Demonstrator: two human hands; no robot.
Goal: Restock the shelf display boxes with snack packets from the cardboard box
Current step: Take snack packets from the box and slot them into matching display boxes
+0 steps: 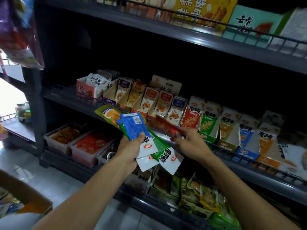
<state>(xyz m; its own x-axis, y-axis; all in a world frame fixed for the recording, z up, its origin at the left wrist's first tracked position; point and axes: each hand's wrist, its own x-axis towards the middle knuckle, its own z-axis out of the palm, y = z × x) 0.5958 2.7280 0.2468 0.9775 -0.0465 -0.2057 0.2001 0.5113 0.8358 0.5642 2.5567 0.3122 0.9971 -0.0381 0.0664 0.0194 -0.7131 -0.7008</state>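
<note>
Head view: left hand [131,149] gripping a fanned stack of packets [141,138], blue one on top, green and yellow beneath, thumb pressed across the blue. Right hand [189,143] just beside, pinching a blurred red packet [166,126] in front of the middle shelf [79,103]. Behind, a row of open display boxes [191,113] holding upright packets: red, green, yellow, blue, orange. Lower shelf bins [83,146] with more snacks. Cardboard box [29,198] at bottom left, on the floor.
</note>
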